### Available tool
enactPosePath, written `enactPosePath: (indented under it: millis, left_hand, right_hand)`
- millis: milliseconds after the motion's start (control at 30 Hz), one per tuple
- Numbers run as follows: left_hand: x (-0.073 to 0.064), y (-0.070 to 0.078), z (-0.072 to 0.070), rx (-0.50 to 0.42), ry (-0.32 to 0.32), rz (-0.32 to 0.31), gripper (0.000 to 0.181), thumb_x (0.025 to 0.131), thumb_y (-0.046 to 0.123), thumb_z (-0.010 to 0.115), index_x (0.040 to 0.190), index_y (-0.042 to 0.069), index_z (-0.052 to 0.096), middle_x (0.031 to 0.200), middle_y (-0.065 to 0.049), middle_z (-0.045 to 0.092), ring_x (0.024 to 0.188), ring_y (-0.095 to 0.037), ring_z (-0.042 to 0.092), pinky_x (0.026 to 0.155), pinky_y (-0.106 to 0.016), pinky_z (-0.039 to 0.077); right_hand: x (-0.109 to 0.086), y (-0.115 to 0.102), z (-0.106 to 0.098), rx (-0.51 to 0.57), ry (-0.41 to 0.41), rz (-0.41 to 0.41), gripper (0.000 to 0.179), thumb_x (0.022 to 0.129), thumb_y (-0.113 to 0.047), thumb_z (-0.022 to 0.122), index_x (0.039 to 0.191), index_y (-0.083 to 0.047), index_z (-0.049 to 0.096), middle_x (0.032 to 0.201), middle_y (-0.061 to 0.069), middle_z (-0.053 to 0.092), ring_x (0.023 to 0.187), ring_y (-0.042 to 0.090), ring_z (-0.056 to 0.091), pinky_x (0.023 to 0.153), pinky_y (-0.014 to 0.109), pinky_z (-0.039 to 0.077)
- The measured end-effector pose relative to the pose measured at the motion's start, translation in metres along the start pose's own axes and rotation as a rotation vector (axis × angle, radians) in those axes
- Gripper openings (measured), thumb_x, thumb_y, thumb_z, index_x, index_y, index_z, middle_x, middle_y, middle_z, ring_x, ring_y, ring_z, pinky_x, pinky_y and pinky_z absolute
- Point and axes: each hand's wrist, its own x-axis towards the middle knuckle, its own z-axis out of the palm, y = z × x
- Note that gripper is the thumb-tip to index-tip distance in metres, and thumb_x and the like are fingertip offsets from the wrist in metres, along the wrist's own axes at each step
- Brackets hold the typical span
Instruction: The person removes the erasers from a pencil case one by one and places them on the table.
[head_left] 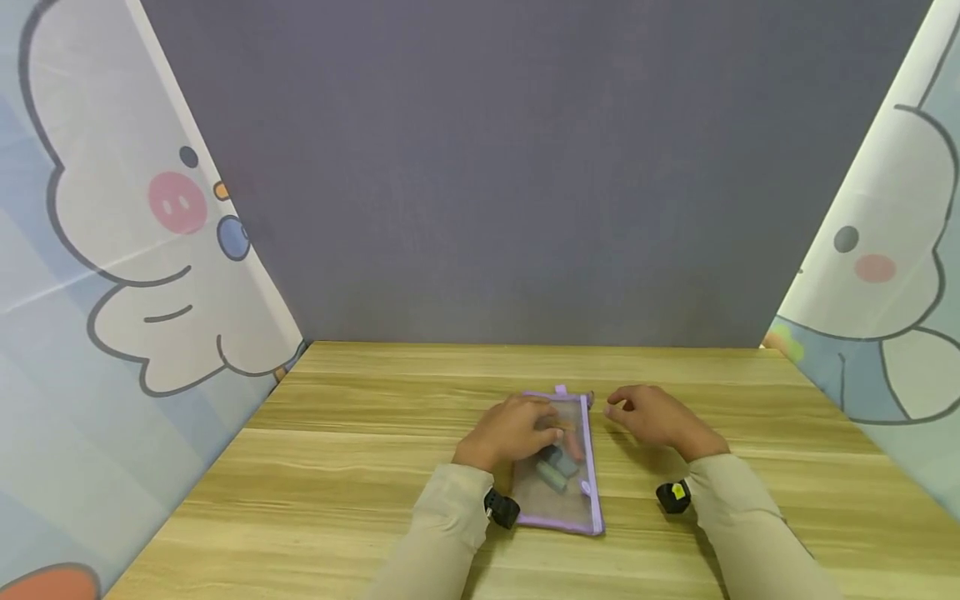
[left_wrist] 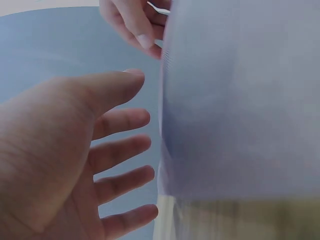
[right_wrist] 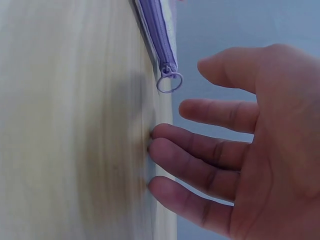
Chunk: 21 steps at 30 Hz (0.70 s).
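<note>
Far left: a printed sheet with a cartoon figure. Next, the left hand, over the upper left part of a see-through pouch, which lies on the wooden table. Left fingers spread, thumb apart, nothing gripped; contact with the pouch cannot be told. Inside the pouch, left to right: a greenish piece, a grey-blue piece, a reddish piece, close together. A purple zip runs along the pouch's right side, with a ring pull at its far end. Just right of that, the right hand: fingers loosely bent, thumb and forefinger apart, holding nothing. Far right: a second sheet.
</note>
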Motion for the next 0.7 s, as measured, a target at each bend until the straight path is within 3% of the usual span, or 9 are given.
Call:
enactPosePath:
  millis: [100,300,533,700]
  left_hand:
    - [0.005,0.002,0.001,-0.010,-0.009,0.028,0.034,0.099,0.042,0.062,0.124,0.021,0.073,0.143,0.001,0.057,0.134,-0.017,0.049,0.108,-0.037,0.041]
    - [0.011,0.003,0.003,-0.022,-0.035,0.021,0.039,0.096,0.043,0.066,0.126,0.019,0.072,0.144,0.002,0.056,0.135,-0.017,0.048,0.110,-0.034,0.038]
    - [0.012,0.002,0.002,-0.046,-0.055,0.068,0.039,0.097,0.038,0.066,0.129,0.017,0.070,0.146,0.001,0.054,0.137,-0.017,0.046,0.111,-0.033,0.037]
    - [0.011,0.003,0.001,-0.088,-0.100,0.065,0.040,0.099,0.038,0.063,0.132,0.016,0.067,0.151,0.002,0.048,0.140,-0.017,0.042,0.111,-0.034,0.037]
  right_hand:
    - [0.001,-0.001,0.002,-0.010,-0.002,0.003,0.037,0.101,-0.030,0.060,0.121,0.001,0.067,0.104,0.016,0.070,0.093,0.030,0.066,0.081,0.051,0.053]
    - [0.000,-0.002,0.001,-0.028,-0.010,0.008,0.040,0.102,-0.031,0.059,0.125,0.002,0.064,0.107,0.018,0.068,0.096,0.032,0.065,0.080,0.052,0.053]
    - [0.001,-0.004,0.004,-0.026,-0.012,0.011,0.042,0.101,-0.028,0.061,0.130,0.002,0.061,0.103,0.013,0.068,0.089,0.024,0.065,0.076,0.046,0.053]
    - [0.003,-0.004,0.005,-0.025,-0.019,0.004,0.042,0.100,-0.027,0.061,0.132,0.001,0.060,0.103,0.012,0.069,0.088,0.022,0.064,0.075,0.044,0.054]
